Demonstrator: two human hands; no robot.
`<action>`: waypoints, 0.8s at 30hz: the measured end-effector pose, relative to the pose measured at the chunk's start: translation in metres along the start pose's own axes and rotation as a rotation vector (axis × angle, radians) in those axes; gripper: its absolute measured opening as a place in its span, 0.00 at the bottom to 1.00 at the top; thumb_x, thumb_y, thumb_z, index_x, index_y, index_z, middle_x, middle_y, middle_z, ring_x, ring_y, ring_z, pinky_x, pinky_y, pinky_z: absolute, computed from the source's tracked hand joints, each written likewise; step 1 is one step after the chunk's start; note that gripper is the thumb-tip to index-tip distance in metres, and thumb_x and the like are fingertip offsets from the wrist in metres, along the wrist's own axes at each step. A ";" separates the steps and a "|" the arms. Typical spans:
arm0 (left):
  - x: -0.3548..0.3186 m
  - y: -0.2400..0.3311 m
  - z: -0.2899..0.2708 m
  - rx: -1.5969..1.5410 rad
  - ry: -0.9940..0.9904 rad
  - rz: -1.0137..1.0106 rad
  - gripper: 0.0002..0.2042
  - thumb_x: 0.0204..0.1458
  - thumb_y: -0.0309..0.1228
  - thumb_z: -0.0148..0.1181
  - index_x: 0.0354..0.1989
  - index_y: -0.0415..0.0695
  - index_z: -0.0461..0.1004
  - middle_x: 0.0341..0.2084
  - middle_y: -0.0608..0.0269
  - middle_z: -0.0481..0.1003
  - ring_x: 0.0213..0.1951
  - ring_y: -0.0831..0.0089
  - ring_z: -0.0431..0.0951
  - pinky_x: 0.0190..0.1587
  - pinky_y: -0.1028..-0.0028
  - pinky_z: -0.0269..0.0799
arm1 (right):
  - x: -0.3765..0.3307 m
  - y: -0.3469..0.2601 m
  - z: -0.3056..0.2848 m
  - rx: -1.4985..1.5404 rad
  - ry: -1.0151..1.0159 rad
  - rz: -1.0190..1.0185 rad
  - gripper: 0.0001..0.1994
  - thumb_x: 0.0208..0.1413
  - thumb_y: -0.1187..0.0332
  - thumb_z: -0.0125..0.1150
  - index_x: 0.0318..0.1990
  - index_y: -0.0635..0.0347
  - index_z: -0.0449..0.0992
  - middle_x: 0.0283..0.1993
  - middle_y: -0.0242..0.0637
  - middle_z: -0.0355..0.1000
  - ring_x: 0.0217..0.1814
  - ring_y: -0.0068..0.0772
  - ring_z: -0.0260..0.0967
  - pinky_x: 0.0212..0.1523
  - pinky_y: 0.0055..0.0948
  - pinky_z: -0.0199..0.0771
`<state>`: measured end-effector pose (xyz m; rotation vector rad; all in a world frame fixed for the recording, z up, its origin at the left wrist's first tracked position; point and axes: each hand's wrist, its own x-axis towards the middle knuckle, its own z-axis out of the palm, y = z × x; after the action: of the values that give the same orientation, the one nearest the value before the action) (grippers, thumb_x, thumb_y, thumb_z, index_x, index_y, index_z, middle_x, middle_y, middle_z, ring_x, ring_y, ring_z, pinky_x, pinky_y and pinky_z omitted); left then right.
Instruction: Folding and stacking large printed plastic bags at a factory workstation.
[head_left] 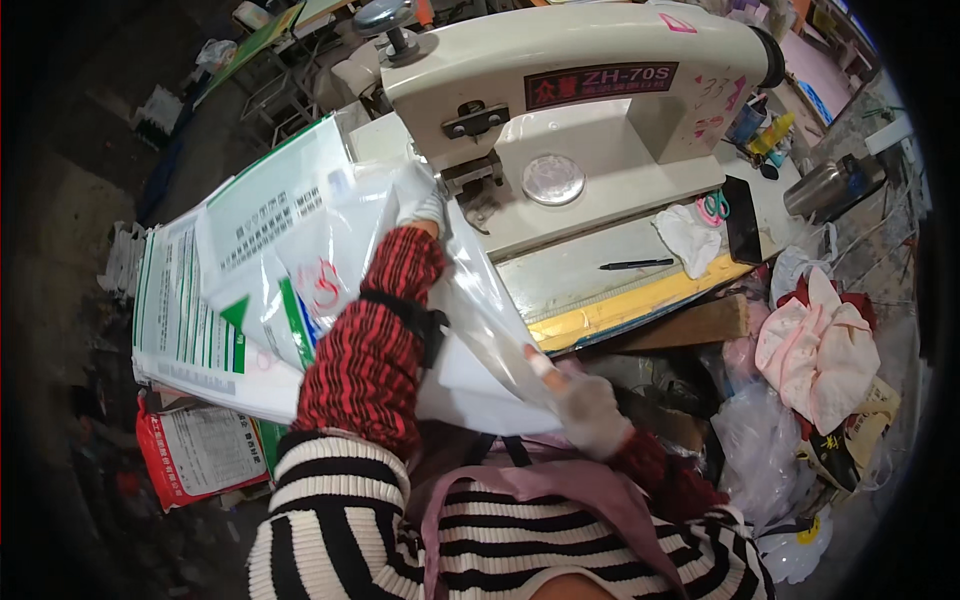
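A white plastic sack (pixel 375 235) with green stripes and red marks lies over a pile of similar printed sacks (pixel 190 300) on the left of the sewing machine (pixel 590 75). My left hand (pixel 424 208), in a white glove, grips the sack's upper edge just left of the needle and presser foot (pixel 475 185); its fingertips are partly covered by the plastic. Along the sack's near right edge, my right hand (pixel 588 408) is closed on the plastic, gloved and blurred by motion. The translucent edge runs between both hands.
On the machine table (pixel 560 270) lie a black pen (pixel 637 264), a white cloth (pixel 690 240), scissors with pink and teal handles (pixel 713 207) and a phone (pixel 742 220). A metal flask (pixel 835 187) stands at the right. Plastic bags (pixel 755 440) and a pale pink cloth (pixel 820 345) are heaped below.
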<state>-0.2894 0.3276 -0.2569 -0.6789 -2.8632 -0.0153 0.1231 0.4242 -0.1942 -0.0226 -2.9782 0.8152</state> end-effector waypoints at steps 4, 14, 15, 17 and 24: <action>0.011 -0.045 0.005 -0.658 -0.156 -0.201 0.18 0.57 0.33 0.44 0.52 0.41 0.73 0.51 0.47 0.72 0.57 0.57 0.69 0.60 0.62 0.60 | 0.092 -0.018 -0.007 0.068 -0.267 0.059 0.32 0.55 0.72 0.46 0.69 0.53 0.50 0.35 0.51 0.75 0.36 0.52 0.75 0.36 0.47 0.74; -0.225 -0.072 -0.181 -0.188 -0.886 0.207 0.29 0.58 0.50 0.47 0.65 0.49 0.60 0.58 0.53 0.67 0.59 0.61 0.68 0.63 0.68 0.59 | 0.197 0.007 -0.005 0.824 -0.452 0.318 0.35 0.55 0.68 0.57 0.69 0.58 0.50 0.37 0.52 0.75 0.34 0.46 0.75 0.39 0.40 0.74; -0.231 -0.077 -0.169 -0.258 -0.749 0.334 0.27 0.57 0.50 0.48 0.62 0.48 0.64 0.54 0.52 0.70 0.56 0.60 0.71 0.59 0.68 0.63 | 0.192 -0.002 -0.004 0.717 -0.378 0.232 0.36 0.54 0.69 0.58 0.70 0.58 0.48 0.42 0.55 0.74 0.39 0.48 0.74 0.43 0.39 0.74; -0.213 -0.072 -0.158 -0.647 -0.681 0.082 0.24 0.55 0.48 0.54 0.55 0.46 0.69 0.45 0.51 0.74 0.47 0.60 0.75 0.49 0.66 0.70 | 0.184 -0.015 -0.011 0.445 -0.328 0.150 0.41 0.51 0.72 0.59 0.71 0.58 0.42 0.52 0.62 0.70 0.52 0.52 0.70 0.51 0.36 0.70; -0.227 0.023 -0.193 -0.852 -0.985 0.673 0.23 0.44 0.36 0.67 0.47 0.38 0.69 0.32 0.52 0.75 0.36 0.58 0.76 0.42 0.69 0.71 | 0.173 -0.019 -0.003 0.244 -0.293 0.193 0.37 0.53 0.72 0.48 0.71 0.54 0.43 0.42 0.61 0.72 0.43 0.56 0.72 0.47 0.43 0.71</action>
<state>-0.0434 0.2369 -0.1133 -2.3203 -3.1538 -1.1241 -0.0490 0.4147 -0.1737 -0.2002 -3.1532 1.3062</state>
